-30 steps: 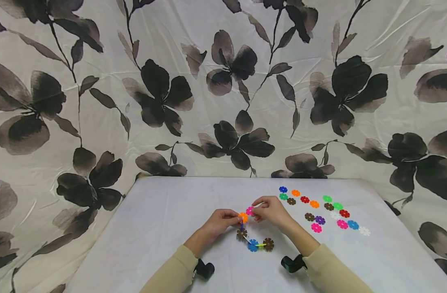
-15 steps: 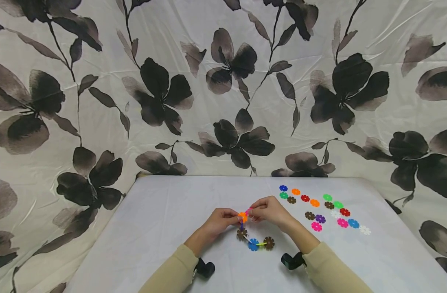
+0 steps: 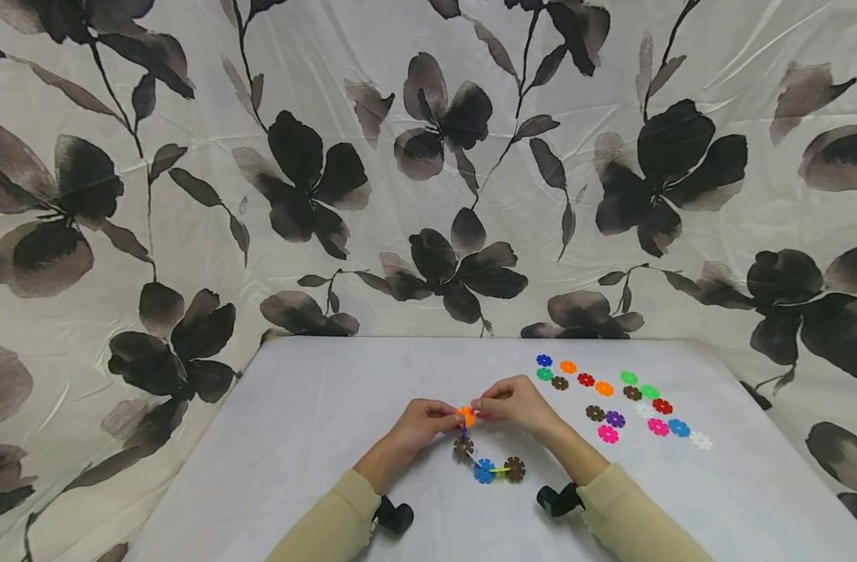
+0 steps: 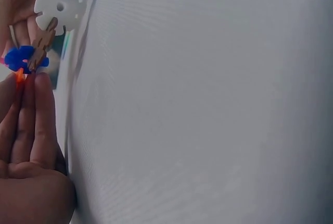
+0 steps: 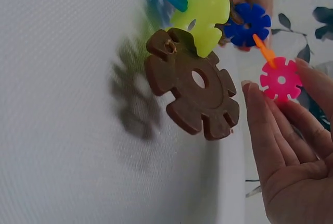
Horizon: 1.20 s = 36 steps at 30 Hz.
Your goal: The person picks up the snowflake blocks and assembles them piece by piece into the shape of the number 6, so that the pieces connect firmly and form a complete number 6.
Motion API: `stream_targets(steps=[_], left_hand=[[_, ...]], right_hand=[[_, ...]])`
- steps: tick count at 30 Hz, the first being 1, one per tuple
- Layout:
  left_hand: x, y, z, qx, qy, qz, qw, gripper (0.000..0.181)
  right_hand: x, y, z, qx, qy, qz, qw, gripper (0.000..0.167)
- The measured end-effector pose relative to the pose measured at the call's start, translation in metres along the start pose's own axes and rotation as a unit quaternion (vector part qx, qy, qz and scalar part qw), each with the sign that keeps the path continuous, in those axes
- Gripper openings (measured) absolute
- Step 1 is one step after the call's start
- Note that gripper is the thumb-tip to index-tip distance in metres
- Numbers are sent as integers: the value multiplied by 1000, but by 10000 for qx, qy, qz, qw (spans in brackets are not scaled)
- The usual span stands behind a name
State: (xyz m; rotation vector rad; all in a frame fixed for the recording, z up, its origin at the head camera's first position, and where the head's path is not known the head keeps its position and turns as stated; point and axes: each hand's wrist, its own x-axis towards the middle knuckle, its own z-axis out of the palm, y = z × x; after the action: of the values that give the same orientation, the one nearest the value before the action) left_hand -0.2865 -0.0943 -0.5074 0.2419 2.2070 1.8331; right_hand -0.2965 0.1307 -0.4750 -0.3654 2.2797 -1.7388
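A chain of notched, flower-shaped plastic discs hangs between both hands in the head view. My left hand (image 3: 410,429) pinches the orange disc (image 3: 467,416) at its upper end. With thumb and fingers, my right hand (image 3: 518,404) holds a pink disc (image 5: 273,76), whose edge meets the orange one in the right wrist view. Below follow a dark blue disc (image 5: 256,20), a brown disc (image 3: 463,448), a white disc (image 4: 48,1), a light blue disc (image 3: 484,471), a yellow-green disc (image 5: 210,8) and an end brown disc (image 5: 179,70). Fingertips partly cover the orange and pink discs.
Several loose discs lie at the table's right, among them a purple disc (image 3: 615,419), a red disc (image 3: 663,406) and a white disc (image 3: 701,441). The white-covered table (image 3: 316,390) ends at a floral cloth (image 3: 372,211). Black wrist devices sit below both wrists.
My right hand has moved slightly left, bringing the pink disc against the orange one. The pink disc is now mostly hidden in the head view. My left hand has stayed nearly still.
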Motion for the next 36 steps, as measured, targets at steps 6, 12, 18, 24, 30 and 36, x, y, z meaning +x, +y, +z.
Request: stream_targets(steps=[6, 12, 18, 24, 30, 36], left_hand=[[-2, 3, 2, -7, 101, 70, 9999, 20], [0, 3, 1, 51, 147, 137, 9998, 20], [-1, 1, -2, 172, -55, -161, 9997, 18], [0, 1, -4, 39, -343, -148, 9993, 18], [2, 1, -3, 109, -382, -111, 9992, 19], [1, 1, -1, 1, -347, -115, 9993, 20]], right_hand=[[-3, -1, 4, 277, 76, 107, 9995, 26], [-4, 0, 6, 273, 197, 152, 9993, 26], [-6, 7, 6, 177, -88, 273, 9994, 29], [-9, 8, 5, 2, -436, 154, 9989, 35], [-17, 3, -9, -615, -353, -40, 9975, 40], [-39, 5, -40, -1718, -48, -400, 9843, 38]])
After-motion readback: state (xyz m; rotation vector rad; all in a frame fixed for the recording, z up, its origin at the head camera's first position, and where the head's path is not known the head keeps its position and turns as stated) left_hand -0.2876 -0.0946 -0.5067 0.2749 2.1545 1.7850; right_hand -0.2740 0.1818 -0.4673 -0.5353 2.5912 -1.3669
